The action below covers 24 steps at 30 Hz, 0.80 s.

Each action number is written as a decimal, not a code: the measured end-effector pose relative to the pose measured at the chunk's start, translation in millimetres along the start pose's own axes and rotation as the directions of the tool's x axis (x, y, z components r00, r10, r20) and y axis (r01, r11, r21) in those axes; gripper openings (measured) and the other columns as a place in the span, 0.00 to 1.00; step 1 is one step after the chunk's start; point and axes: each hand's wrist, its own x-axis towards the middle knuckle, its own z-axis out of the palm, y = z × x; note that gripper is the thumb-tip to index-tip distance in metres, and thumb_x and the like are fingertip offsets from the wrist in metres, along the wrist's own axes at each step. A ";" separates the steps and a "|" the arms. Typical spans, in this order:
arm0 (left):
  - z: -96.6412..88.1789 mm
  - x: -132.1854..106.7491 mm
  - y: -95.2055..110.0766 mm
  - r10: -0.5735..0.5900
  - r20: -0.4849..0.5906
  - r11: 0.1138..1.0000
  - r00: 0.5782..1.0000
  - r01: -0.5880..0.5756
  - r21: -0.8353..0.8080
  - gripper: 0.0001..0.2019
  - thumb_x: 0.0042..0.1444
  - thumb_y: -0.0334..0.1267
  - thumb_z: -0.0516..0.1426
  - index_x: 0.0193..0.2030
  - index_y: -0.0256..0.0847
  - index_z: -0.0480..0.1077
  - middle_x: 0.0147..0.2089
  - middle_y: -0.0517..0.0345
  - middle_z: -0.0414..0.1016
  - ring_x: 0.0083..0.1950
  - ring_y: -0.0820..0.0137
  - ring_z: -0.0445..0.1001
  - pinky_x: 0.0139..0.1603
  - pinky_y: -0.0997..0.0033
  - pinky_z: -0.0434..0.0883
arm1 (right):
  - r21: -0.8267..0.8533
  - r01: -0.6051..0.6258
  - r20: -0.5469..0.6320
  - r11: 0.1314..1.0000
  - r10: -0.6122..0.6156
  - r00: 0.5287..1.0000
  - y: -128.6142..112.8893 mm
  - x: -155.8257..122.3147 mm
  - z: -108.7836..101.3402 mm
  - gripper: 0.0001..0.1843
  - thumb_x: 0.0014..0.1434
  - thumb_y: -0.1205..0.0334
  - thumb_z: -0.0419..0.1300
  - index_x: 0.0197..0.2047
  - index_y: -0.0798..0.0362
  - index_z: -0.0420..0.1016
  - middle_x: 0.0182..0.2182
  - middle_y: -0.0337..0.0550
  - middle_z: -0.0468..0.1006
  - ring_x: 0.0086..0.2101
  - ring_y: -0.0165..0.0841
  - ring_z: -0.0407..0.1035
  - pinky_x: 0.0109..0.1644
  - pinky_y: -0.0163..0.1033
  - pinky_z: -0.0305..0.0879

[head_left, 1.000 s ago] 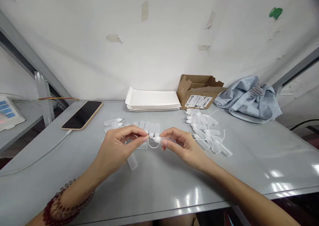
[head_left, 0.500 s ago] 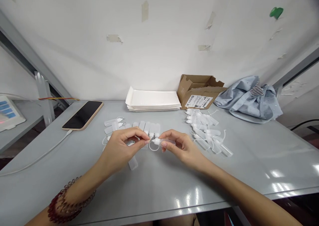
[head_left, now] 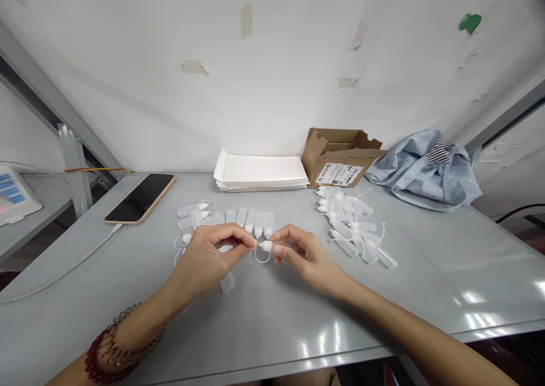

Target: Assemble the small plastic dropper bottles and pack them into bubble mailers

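Note:
Between my hands a small translucent needle-tip bottle [head_left: 267, 246] lies sideways, its white neck pointing left. My right hand [head_left: 304, 256] pinches the bottle's body between thumb and fingers. At the needle end my left hand [head_left: 217, 254] has thumb and forefinger pressed together on the small cap, which is mostly hidden by the fingertips. The thin cap strap [head_left: 263, 262] loops below the neck. Behind and beside my left hand lie several similar bottles [head_left: 242, 217], some in a row, partly covered by that hand. To the right is a loose pile of bottles [head_left: 349, 227].
A stack of white envelopes [head_left: 261, 173] and an open cardboard box [head_left: 336, 167] stand against the wall. Blue cloth [head_left: 430, 173] lies at the back right. On the left a phone [head_left: 140, 198] rests with its white cable [head_left: 70, 275] crossing the grey table [head_left: 264, 340].
My left fingertips have closed in on the needle end, covering more of it. Both hands otherwise stay in almost the same place, with the bottle still in my right hand.

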 end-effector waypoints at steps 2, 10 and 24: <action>-1.4 0.4 1.4 -0.016 -0.001 1.000 1.000 0.016 0.016 0.06 0.52 0.38 0.58 0.26 0.43 0.74 0.29 0.60 0.78 0.34 0.69 0.74 0.36 0.71 0.70 | -0.001 0.003 -0.008 1.000 -0.003 1.000 0.1 1.0 0.5 0.08 0.61 0.58 0.55 0.40 0.54 0.70 0.25 0.35 0.73 0.27 0.26 0.64 0.29 0.32 0.53; -18.8 7.1 2.5 -0.153 0.127 0.988 0.980 0.149 0.045 0.22 0.48 0.45 0.61 0.51 0.46 0.70 0.46 0.57 0.78 0.41 0.64 0.76 0.42 0.65 0.73 | 0.009 0.017 -0.068 1.000 -0.016 0.998 -2.9 3.5 1.2 0.10 0.61 0.57 0.55 0.42 0.54 0.70 0.28 0.39 0.75 0.30 0.28 0.67 0.32 0.33 0.56; -40.9 14.0 -0.4 -0.139 0.074 0.975 0.988 0.123 0.184 0.14 0.55 0.49 0.54 0.33 0.42 0.74 0.32 0.58 0.76 0.33 0.67 0.71 0.31 0.73 0.66 | -0.239 0.044 -0.177 0.970 -0.088 0.980 -0.6 5.9 -5.7 0.11 0.59 0.55 0.56 0.42 0.53 0.68 0.29 0.39 0.75 0.27 0.29 0.65 0.29 0.34 0.60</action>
